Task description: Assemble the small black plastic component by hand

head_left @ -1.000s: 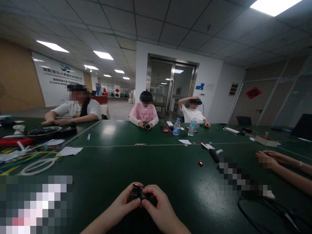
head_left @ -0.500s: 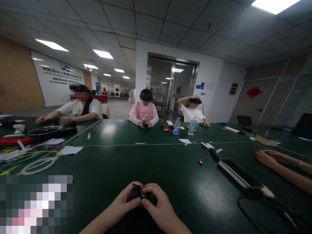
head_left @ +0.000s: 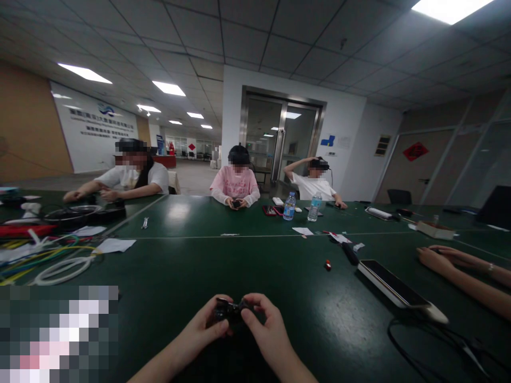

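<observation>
Both hands are together just above the dark green table (head_left: 167, 287), low in the middle of the view. Between them is a small, glossy black object (head_left: 227, 308) whose exact kind I cannot make out. My left hand (head_left: 208, 324) grips its left part between thumb and fingers. At its right end, my right hand (head_left: 263, 322) is closed in a pinch, with thumb and index finger on a dark part there. Whether the two dark parts are joined as one piece is unclear. Fingers cover some of the object.
A phone (head_left: 393, 282) on a white block lies to the right, with a black cable (head_left: 419, 338) nearer me. Farther off are a red item (head_left: 328, 265), two water bottles (head_left: 289, 206) and coiled cables (head_left: 64, 270). A co-worker's hands (head_left: 439, 258) rest at right; three people sit opposite.
My hands have moved slightly apart, the right one shifting right and up, so more of the black object shows between them. Across the table, people have moved a little.
</observation>
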The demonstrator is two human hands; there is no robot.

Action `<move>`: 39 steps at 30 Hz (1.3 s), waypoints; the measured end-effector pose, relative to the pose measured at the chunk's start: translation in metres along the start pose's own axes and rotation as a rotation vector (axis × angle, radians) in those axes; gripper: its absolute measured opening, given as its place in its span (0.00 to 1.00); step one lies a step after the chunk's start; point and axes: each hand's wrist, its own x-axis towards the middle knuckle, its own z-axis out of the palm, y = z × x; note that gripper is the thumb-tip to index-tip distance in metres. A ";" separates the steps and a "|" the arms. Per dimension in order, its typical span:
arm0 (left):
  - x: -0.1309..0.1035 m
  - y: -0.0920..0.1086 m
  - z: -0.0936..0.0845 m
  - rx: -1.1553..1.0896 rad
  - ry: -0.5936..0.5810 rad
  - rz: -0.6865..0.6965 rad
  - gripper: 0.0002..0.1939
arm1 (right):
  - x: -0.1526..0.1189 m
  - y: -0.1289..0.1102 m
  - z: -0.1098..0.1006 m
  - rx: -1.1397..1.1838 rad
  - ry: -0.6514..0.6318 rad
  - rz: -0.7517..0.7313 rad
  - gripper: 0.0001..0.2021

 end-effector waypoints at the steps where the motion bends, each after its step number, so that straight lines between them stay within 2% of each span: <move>1: -0.001 0.001 0.001 0.000 0.007 0.005 0.23 | 0.001 0.001 0.000 0.009 0.015 0.007 0.09; 13: -0.004 0.004 0.000 0.021 0.026 -0.004 0.22 | 0.004 0.009 -0.005 0.211 0.176 0.010 0.11; 17: -0.004 0.004 0.001 -0.028 0.035 -0.005 0.22 | 0.004 0.008 -0.007 0.254 0.274 0.002 0.10; 23: -0.004 0.005 0.002 -0.059 0.038 0.000 0.22 | 0.003 0.017 -0.006 0.295 0.418 -0.066 0.14; 32: -0.004 0.003 -0.003 -0.056 0.036 -0.024 0.22 | 0.003 0.019 -0.008 0.266 0.442 -0.059 0.14; 39: -0.004 0.003 -0.003 -0.054 0.027 -0.024 0.22 | 0.002 0.012 -0.010 0.271 0.381 0.001 0.10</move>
